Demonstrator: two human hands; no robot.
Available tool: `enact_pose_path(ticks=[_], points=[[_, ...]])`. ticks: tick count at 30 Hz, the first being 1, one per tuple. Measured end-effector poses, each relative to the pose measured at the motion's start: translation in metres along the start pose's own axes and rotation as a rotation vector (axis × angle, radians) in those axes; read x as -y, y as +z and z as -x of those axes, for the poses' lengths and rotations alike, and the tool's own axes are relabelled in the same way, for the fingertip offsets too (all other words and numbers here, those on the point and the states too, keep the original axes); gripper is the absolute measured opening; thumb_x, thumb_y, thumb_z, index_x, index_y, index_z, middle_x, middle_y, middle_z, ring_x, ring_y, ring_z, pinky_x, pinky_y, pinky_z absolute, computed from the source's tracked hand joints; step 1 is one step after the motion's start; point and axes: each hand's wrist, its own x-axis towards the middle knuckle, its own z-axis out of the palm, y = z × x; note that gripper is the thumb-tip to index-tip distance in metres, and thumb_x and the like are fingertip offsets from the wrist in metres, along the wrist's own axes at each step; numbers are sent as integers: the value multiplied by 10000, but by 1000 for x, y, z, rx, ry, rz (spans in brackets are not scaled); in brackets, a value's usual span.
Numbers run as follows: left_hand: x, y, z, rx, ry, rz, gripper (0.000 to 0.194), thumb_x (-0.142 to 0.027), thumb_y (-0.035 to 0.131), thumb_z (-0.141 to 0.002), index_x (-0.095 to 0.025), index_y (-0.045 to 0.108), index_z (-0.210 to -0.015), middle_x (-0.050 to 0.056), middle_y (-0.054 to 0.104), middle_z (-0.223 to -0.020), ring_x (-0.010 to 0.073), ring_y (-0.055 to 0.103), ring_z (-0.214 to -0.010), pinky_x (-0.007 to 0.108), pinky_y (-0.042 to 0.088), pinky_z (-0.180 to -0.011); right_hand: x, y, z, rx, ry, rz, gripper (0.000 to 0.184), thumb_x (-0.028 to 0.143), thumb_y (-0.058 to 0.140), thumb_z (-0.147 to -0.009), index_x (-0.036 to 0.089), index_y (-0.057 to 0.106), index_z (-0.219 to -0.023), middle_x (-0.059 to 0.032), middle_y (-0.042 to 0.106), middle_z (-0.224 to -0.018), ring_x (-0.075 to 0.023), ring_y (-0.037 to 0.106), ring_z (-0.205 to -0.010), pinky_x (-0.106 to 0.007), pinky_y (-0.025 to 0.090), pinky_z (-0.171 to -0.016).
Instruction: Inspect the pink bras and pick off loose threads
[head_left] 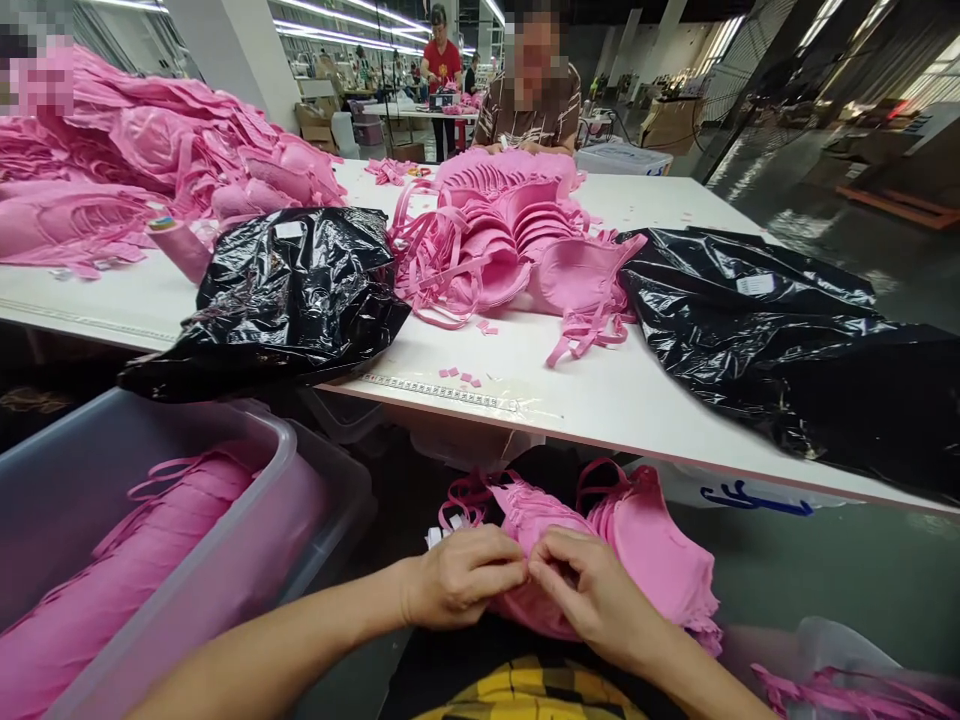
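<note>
The left hand [469,577] and right hand [581,590] pinch closed at the pink bras [664,555], lower than the counter [592,390]; whether they grip cloth is too small to tell. A hard tug could make the loose bras slide down.

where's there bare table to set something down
The white tabletop is bare near its front edge, between the ruler strip and right-hand black plastic. Crowded: left, with the pink pile and left-hand black plastic; middle, with pink bras.
</note>
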Motion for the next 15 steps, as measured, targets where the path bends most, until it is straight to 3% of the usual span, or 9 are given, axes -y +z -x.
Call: enact_pose_path(ticks=[2, 4, 5, 8, 10, 13, 15], points=[[-5, 1, 2, 32, -19, -41, 249, -82, 359, -869, -121, 540, -1034, 110, 621, -798, 169, 589, -730, 259, 503, -644, -2, -16, -2, -17, -28, 31, 106, 201, 490, -880, 204, 592, -852, -42, 615, -799, -179, 550, -740, -289, 427, -653], [-8, -3, 2, 72, 2, -81, 232, -85, 368, -879, -123, 559, -1005, 95, 618, -777, 157, 580, -700, 246, 499, -623, -5, -28, -8, -33, -63, 114, 245, 187, 546, -839, 212, 574, -1081, -85, 607, -1052, -226, 534, -963, -346, 428, -812], [-8, -6, 1, 89, 20, -97, 222, -84, 375, -885, -121, 569, -985, 91, 622, -767, 155, 581, -693, 246, 499, -617, -6, -30, -12, -9, -74, 159, 294, 170, 569, -811, 213, 575, -1101, -90, 598, -1093, -237, 523, -996, -356, 422, -833], [-9, -10, -6, 118, 95, -141, 192, -69, 415, -880, -110, 600, -914, 87, 636, -740, 165, 603, -705, 256, 512, -629, -11, -21, -26, 112, -82, 212, 135, 98, 542, -772, 195, 634, -753, -32, 628, -777, -177, 550, -714, -274, 422, -643], [-9, -8, -11, 121, 172, -177, 184, -55, 436, -862, -90, 615, -888, 98, 646, -734, 185, 619, -726, 274, 525, -639, -14, -9, -34, 124, -92, 198, 245, 53, 502, -759, 186, 550, -558, 15, 536, -570, -131, 472, -545, -240, 362, -540], [-9, -2, -15, 88, 246, -212, 182, -47, 443, -842, -57, 621, -875, 130, 671, -767, 217, 634, -741, 310, 543, -642, -15, 0, -37, 74, -89, 168, 274, 29, 482, -744, 181, 512, -517, 27, 496, -528, -119, 450, -521, -231, 336, -522], [-7, 2, -11, 8, 190, -208, 170, -50, 450, -844, -67, 613, -888, 136, 688, -814, 220, 641, -766, 328, 555, -673, -15, -4, -33, 27, -68, 146, 229, 56, 475, -782, 182, 579, -621, 9, 549, -598, -131, 497, -571, -230, 369, -548]])
